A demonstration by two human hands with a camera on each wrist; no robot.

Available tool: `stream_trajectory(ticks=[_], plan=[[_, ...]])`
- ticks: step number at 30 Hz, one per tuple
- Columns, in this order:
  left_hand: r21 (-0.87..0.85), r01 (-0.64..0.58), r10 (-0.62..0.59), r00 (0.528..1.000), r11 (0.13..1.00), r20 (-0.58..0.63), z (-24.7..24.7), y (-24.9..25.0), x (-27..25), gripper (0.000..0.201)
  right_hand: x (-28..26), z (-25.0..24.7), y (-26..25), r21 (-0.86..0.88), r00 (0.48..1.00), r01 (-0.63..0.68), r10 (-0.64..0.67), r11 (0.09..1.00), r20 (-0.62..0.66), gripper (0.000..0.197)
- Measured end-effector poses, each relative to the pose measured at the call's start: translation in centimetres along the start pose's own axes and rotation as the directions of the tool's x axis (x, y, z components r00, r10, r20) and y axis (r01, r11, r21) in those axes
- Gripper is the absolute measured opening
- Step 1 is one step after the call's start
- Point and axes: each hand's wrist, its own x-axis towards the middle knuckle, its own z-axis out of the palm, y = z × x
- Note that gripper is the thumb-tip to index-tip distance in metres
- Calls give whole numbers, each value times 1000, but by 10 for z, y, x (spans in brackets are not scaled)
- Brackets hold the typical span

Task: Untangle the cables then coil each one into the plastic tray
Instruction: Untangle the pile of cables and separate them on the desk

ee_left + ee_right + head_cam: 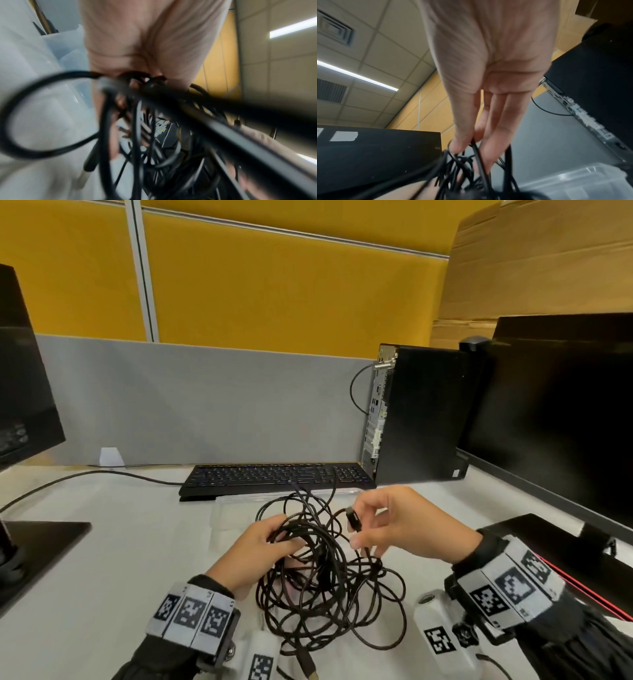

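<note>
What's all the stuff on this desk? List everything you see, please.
cable tangle: one bundle, black, desk centre; the number of cables cannot be told
cable connector: one, black, pinched above the tangle
USB plug: one, gold-tipped, near desk edge
plastic tray: one, clear, behind the tangle
keyboard: one, black, behind the tray
desktop computer: one, black, standing right of the keyboard
monitors: two, black, far left and far right
cardboard: brown, upper right
partition: yellow over grey, at the back
wrist bands: two, grey with black-and-white codes
left hand: grips tangle strands
right hand: pinches the connector
</note>
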Motion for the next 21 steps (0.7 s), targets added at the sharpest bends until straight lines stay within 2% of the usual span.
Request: stream_trajectory(ticks=[4,6,8,10,12,14,16,17,19,20,21], plan=[[-259,52,-56,998,965,-12,1,4,1,15,-7,-4,1,-97,999,42,-43,994,-12,22],[-342,55,-63,998,938,-11,1,4,2,16,-9,-5,5,-114,993,77,-86,991,-83,23],[-408,57,-69,997,911,-14,1,5,1,16,-11,-5,10,-80,972,97,-112,992,-207,22],[-473,54,-72,997,879,-19,1,8,0,15,-15,-4,14,-36,944,99,-105,994,-314,22],[-516,56,-82,996,855,-28,1,10,-1,13,-21,-3,20,59,936,81,-56,995,-347,20],[-555,64,-102,994,829,-38,2,12,-2,11,-27,0,29,289,932,35,73,957,-354,18],[-610,62,-118,992,790,-51,1,14,-3,11,-33,6,39,559,908,-48,269,827,-320,26],[-633,61,-124,991,772,-56,0,15,-3,11,-36,11,44,658,904,-90,338,748,-261,35],[-666,61,-132,990,743,-57,0,17,-3,13,-39,24,47,775,932,-177,357,607,-67,41],[-678,62,-134,989,732,-54,0,18,-3,15,-40,30,46,804,947,-203,321,558,15,36],[-689,62,-135,989,722,-52,1,18,-3,17,-39,36,45,812,958,-204,281,547,52,32]])
